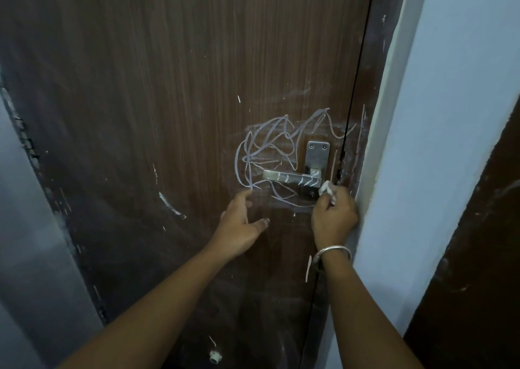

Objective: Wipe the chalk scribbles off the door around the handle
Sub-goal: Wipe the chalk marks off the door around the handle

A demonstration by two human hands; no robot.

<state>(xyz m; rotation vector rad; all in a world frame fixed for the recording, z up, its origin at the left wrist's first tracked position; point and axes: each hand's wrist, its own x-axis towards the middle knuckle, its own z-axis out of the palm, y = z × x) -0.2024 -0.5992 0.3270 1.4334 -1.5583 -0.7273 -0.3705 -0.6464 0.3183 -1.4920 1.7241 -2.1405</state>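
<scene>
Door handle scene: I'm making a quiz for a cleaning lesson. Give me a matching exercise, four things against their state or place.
Things:
1. left hand
2. right hand
3. chalk scribbles
4. lever handle

States or places:
A. horizontal on the door, crossed by short chalk strokes
B. closed around a small white cloth beside the lower end of the handle plate
C. open, fingers spread, fingertips at the door below the scribbles
D. looping white lines, mostly left of and above the handle plate

Pairs: 1-C, 2-B, 3-D, 4-A
</scene>
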